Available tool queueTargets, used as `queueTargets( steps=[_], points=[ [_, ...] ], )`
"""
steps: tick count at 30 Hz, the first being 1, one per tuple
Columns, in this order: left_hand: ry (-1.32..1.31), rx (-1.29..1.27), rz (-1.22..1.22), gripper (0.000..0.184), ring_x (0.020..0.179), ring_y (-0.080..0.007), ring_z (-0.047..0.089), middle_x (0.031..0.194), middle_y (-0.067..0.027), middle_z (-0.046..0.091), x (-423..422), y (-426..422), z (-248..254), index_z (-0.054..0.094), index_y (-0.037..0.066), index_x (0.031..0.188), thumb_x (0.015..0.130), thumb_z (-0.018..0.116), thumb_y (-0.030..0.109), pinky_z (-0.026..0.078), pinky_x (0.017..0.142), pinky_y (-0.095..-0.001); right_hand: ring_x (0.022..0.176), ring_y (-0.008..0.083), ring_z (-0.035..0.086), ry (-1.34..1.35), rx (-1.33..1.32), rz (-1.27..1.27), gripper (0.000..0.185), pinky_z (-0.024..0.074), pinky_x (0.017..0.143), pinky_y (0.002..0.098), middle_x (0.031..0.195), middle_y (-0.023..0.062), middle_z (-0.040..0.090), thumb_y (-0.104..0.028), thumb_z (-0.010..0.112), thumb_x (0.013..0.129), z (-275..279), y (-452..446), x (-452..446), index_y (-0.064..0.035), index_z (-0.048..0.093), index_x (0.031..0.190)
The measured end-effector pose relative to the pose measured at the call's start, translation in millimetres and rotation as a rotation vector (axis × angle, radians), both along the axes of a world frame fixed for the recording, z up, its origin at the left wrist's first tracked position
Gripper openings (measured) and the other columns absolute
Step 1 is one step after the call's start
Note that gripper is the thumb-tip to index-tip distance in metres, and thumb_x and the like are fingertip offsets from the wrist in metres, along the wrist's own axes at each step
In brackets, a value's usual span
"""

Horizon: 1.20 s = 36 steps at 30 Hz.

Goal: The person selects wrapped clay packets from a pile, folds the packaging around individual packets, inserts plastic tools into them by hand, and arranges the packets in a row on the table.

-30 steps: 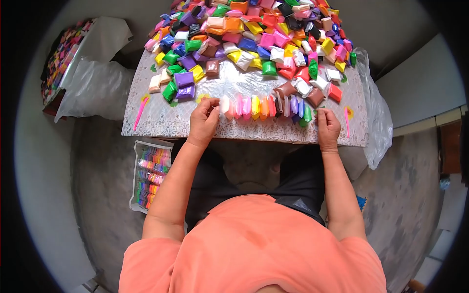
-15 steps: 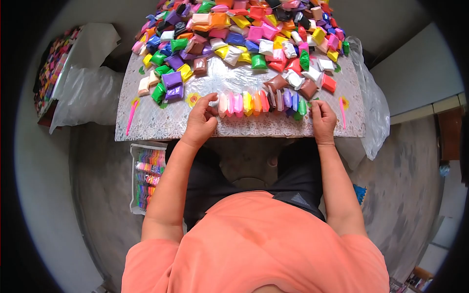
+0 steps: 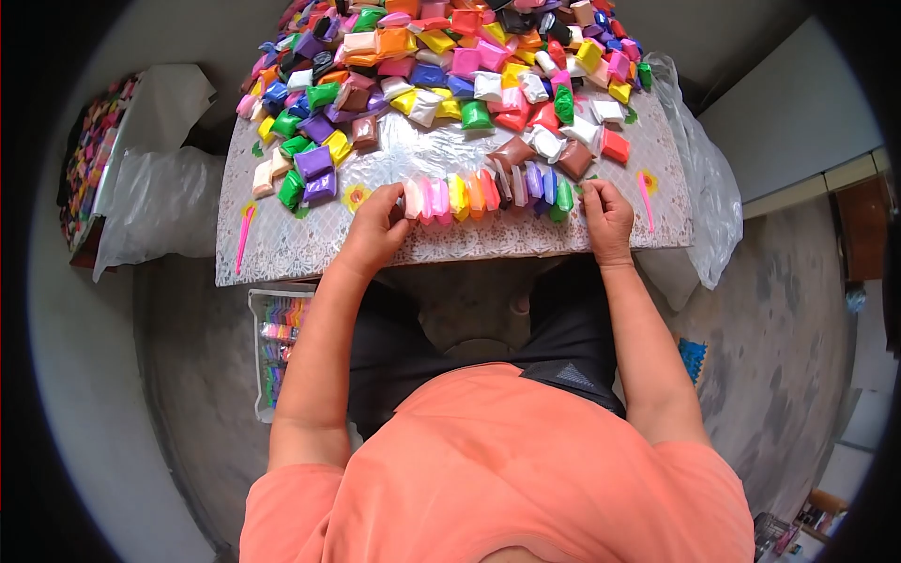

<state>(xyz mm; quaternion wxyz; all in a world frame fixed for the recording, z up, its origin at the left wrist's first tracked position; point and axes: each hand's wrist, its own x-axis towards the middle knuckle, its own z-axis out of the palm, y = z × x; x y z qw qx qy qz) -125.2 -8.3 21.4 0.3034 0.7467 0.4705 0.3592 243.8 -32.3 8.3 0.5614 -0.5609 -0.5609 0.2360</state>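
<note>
A row of small coloured packets (image 3: 477, 194) stands on edge near the table's front, running from pale pink through yellow, orange, black and blue to green. At its left end, my left hand (image 3: 378, 225) touches the pale pink packet, its fingers curled. My right hand (image 3: 608, 218) is beside the green end of the row, fingers bent and thumb close to them; whether it grips anything is too small to tell. Behind the row lies a large heap of loose packets (image 3: 432, 75) in many colours.
Pink plastic sticks lie on the lace-patterned table (image 3: 310, 246) at left (image 3: 245, 239) and right (image 3: 646, 201). A white basket (image 3: 263, 352) of packet rows stands below left. Clear plastic sheeting (image 3: 699, 178) hangs at the right edge. Another packet pile (image 3: 91, 159) is far left.
The whole view has shifted, so the table appears further left. My left hand, a little away from the row's end half a second ago, is now against it.
</note>
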Motion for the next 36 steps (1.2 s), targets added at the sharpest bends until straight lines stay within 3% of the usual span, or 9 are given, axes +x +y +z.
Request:
queueTargets(
  steps=[9,16,20,21,22,27,31,34,36],
  points=[
    [-0.101,-0.266,0.012,0.057,0.084,-0.0106,0.06,0.112,-0.0067,0.061,2,-10,31,0.053,0.004,0.135,0.08,0.066,-0.006,0.052,0.072,-0.0253,0.065,0.0059,0.051,-0.031,-0.001,-0.019,0.011,0.0439,0.061,0.0235,0.072,-0.0009,0.059,-0.014,0.064,0.094,-2,2,1,-0.0026,0.067,0.093],
    [0.117,-0.09,-0.027,0.054,0.084,-0.0108,0.061,0.114,-0.0082,0.065,-21,46,49,0.055,0.003,0.133,0.081,0.06,-0.01,0.053,0.075,-0.0251,0.064,0.0077,0.052,-0.082,0.003,-0.038,0.013,0.0445,0.06,0.0252,0.071,0.0008,0.059,-0.015,0.063,0.095,3,-1,0,-0.0024,0.067,0.093],
    [0.169,0.055,0.036,0.046,0.098,-0.0187,0.065,0.115,-0.0109,0.068,3,111,63,0.058,0.002,0.128,0.083,0.068,0.002,0.052,0.087,-0.0307,0.064,0.0082,0.054,-0.059,-0.009,-0.029,0.012,0.0452,0.06,0.0256,0.071,0.0016,0.06,-0.014,0.063,0.094,5,-1,0,-0.0025,0.067,0.093],
    [0.165,0.173,0.042,0.049,0.105,-0.0327,0.064,0.123,-0.0185,0.064,14,123,64,0.059,0.002,0.126,0.079,0.073,0.011,0.05,0.094,-0.0387,0.064,0.008,0.053,-0.055,-0.005,-0.029,0.012,0.045,0.06,0.0254,0.071,0.0014,0.06,-0.013,0.063,0.094,5,-1,0,-0.0026,0.067,0.093],
    [0.292,0.28,0.078,0.059,0.118,-0.0337,0.056,0.132,-0.0181,0.057,26,134,67,0.055,0.004,0.131,0.077,0.076,0.018,0.046,0.102,-0.0412,0.064,0.0078,0.053,-0.05,-0.002,-0.029,0.011,0.0449,0.06,0.0252,0.071,0.0011,0.06,-0.013,0.063,0.094,6,-2,-1,-0.0026,0.067,0.093],
    [0.717,0.19,0.155,0.071,0.111,-0.0378,0.058,0.12,-0.0216,0.058,61,146,64,0.055,0.007,0.133,0.07,0.082,0.026,0.046,0.099,-0.0426,0.063,0.0068,0.052,-0.004,-0.014,-0.019,0.01,0.0439,0.059,0.0243,0.071,-0.0003,0.059,-0.012,0.064,0.094,4,-2,-1,-0.0026,0.067,0.093],
    [0.604,0.19,0.27,0.046,0.107,-0.0383,0.059,0.112,-0.0216,0.058,56,155,35,0.066,0.006,0.109,0.067,0.079,0.02,0.049,0.094,-0.0439,0.063,0.0062,0.051,-0.016,0.013,-0.017,0.01,0.0435,0.059,0.024,0.07,-0.0005,0.058,-0.012,0.064,0.094,7,-2,-1,-0.0027,0.066,0.093],
    [0.358,0.208,0.428,0.046,0.097,-0.0334,0.064,0.107,-0.0182,0.061,38,149,27,0.066,0.004,0.109,0.065,0.077,0.015,0.053,0.086,-0.0405,0.064,0.0061,0.051,-0.001,0.019,-0.013,0.01,0.0437,0.059,0.0241,0.07,-0.0002,0.058,-0.012,0.064,0.094,6,-2,-1,-0.0026,0.066,0.092],
    [-0.335,-0.246,0.3,0.049,0.087,-0.0205,0.067,0.102,-0.0095,0.065,25,130,55,0.061,0.002,0.115,0.069,0.078,0.006,0.055,0.077,-0.0314,0.064,0.0062,0.051,-0.007,0.026,-0.017,0.01,0.0439,0.059,0.0242,0.07,-0.0001,0.059,-0.012,0.064,0.094,4,-2,0,-0.0024,0.066,0.091]
  ],
)
